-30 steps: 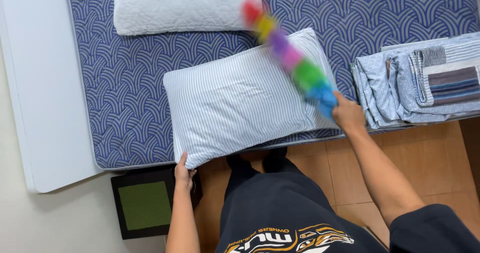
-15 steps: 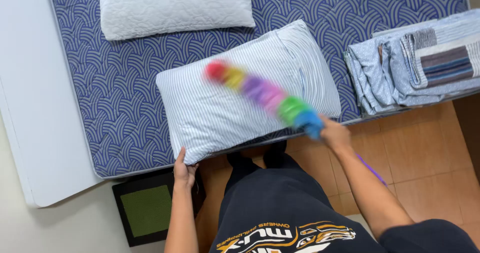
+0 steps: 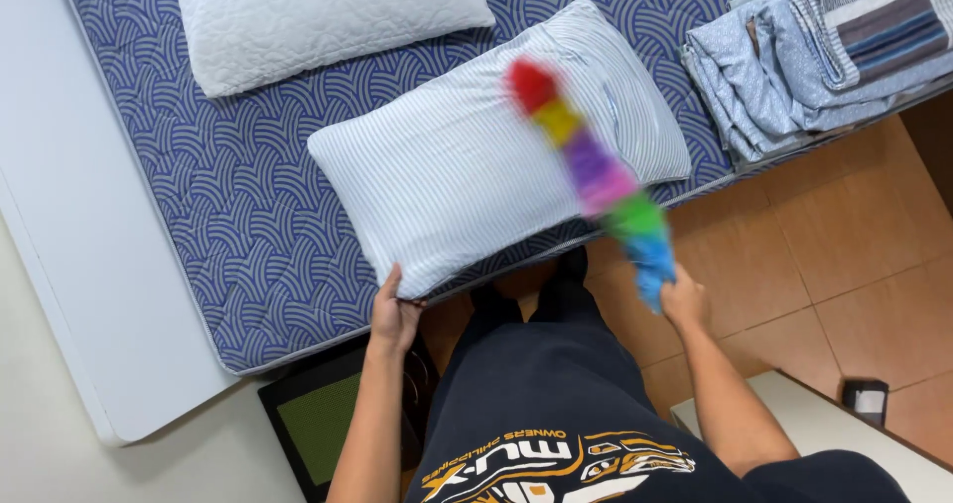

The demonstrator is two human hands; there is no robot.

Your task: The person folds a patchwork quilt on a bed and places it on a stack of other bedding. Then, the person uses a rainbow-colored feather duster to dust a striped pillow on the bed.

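Striped pillow (image 3: pixel 476 160) lying across the near edge of the bed, on the blue wave-pattern mattress (image 3: pixel 228 195), one corner hanging a bit past the edge. Left hand (image 3: pixel 394 314) pinching that near corner, grip clamped on the fabric, thumb on top. Right hand (image 3: pixel 683 299) closed around the base of a rainbow duster (image 3: pixel 596 175), grip tight on the handle. Duster angled up and to the left over the right half of the pillow, red tip furthest away, then yellow, purple, pink, green and blue down toward the hand. Pretty blurry, so can't really tell whether the fluff is touching the pillow or just above it.

Second pillow, plain white and quilted (image 3: pixel 318 11), further up the mattress, well apart from the striped one. Stack of folded linens (image 3: pixel 814 51) in pale blue and stripes at the right end of the bed. Brown tiled floor (image 3: pixel 824 255) below, plus a dark flat scale-looking thing with a green panel (image 3: pixel 318 429) just beside the left arm. White bed frame (image 3: pixel 89 294) along the left side.
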